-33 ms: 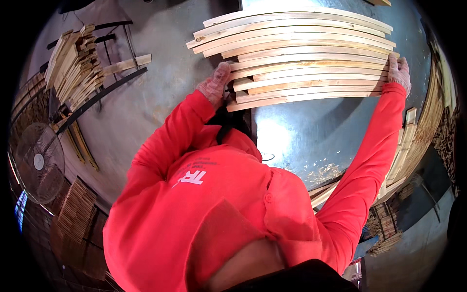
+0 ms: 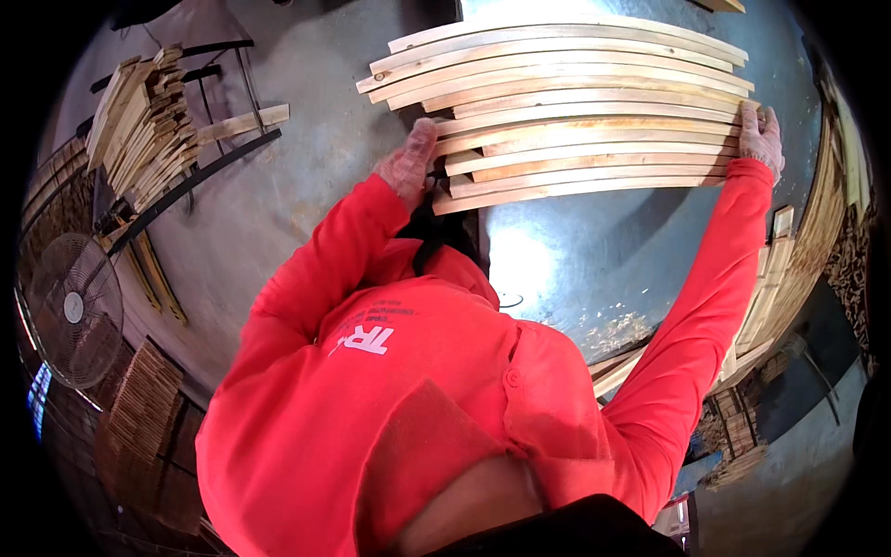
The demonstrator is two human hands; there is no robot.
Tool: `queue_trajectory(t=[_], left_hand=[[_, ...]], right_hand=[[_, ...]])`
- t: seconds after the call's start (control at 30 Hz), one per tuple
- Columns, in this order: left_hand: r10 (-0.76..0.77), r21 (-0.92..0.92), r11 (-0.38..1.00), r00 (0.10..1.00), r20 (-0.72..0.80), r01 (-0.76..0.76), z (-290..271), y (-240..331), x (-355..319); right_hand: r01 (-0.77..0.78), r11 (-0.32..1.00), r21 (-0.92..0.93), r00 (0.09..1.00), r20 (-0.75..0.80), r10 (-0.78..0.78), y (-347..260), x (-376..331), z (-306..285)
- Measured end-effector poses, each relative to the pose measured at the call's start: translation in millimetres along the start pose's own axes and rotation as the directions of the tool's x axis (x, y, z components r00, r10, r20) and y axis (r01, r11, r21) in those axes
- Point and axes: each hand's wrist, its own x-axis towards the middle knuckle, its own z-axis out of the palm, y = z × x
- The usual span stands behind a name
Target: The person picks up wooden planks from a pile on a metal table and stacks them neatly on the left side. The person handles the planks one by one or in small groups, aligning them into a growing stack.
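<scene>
A flat row of several long pale wooden slats [image 2: 575, 102] lies across a shiny metal table [image 2: 557, 260] in front of me. My left hand [image 2: 408, 165], in a red sleeve, grips the left ends of the nearest slats with its fingers curled. My right hand [image 2: 761, 137] presses against the right ends of the same slats, arm stretched out. The slats farther from me are staggered and stick out more to the left.
A pile of short wooden pieces [image 2: 139, 121] sits on a black metal frame [image 2: 195, 181] at upper left. A standing fan [image 2: 74, 311] is at the left. More wood stacks stand at lower left [image 2: 139, 408] and along the right [image 2: 817, 241]. The floor is grey concrete.
</scene>
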Motion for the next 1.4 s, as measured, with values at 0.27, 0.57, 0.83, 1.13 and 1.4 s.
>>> queue_trajectory(t=[0.27, 0.57, 0.83, 1.13, 1.4], left_hand=[[0.034, -0.336, 0.934, 0.965, -0.261, -0.124, 41, 21, -23], [0.061, -0.746, 0.649, 0.988, -0.145, -0.150, 11, 23, -8], [0.007, -0.325, 0.939, 0.954, -0.299, -0.109, 67, 33, -10], [0.078, -0.388, 0.913, 0.988, -0.135, -0.126, 23, 32, -68], [0.658, -0.256, 0.751, 0.718, 0.227, -0.608, -14, 206, -139]], right_hand=[[0.170, 0.939, -0.297, 0.985, 0.066, -0.158, -42, -34, -13], [-0.071, 0.943, -0.326, 0.988, 0.107, 0.111, -23, -20, -18], [-0.051, 0.994, -0.097, 0.997, 0.055, 0.056, 12, 8, -7], [-0.338, 0.693, 0.637, 0.935, 0.146, 0.322, -56, -53, -108], [0.741, 0.607, -0.288, 0.620, -0.056, -0.783, -48, -127, -166]])
